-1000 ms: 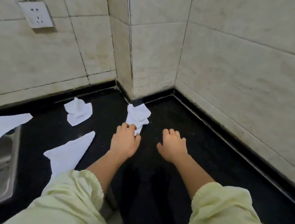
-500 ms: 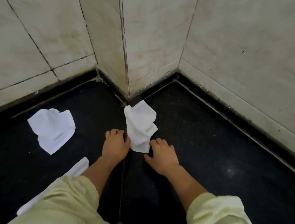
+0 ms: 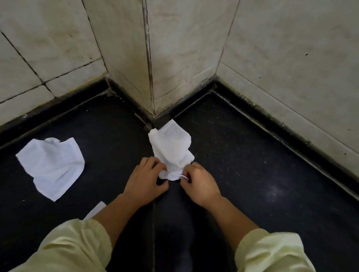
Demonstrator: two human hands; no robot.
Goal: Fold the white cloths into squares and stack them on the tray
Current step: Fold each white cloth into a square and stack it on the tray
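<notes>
A crumpled white cloth (image 3: 171, 148) lies on the black counter (image 3: 247, 174), its far end near the foot of the wall corner. My left hand (image 3: 144, 182) pinches its near end from the left, fingers curled. From the right, my right hand (image 3: 200, 184) pinches the same near end. A second white cloth (image 3: 51, 168) lies rumpled and loose on the counter to the left. A corner of a third white cloth (image 3: 96, 211) shows beside my left forearm. No tray is in view.
Pale tiled walls (image 3: 289, 58) close the counter at the back and right, with a protruding corner (image 3: 153, 103) just behind the held cloth. My pale yellow sleeves (image 3: 271, 263) fill the bottom of the view.
The view has moved closer to the wall corner. Both hands came together onto the near end of the middle cloth and now pinch it; before, they lay spread beside it.
</notes>
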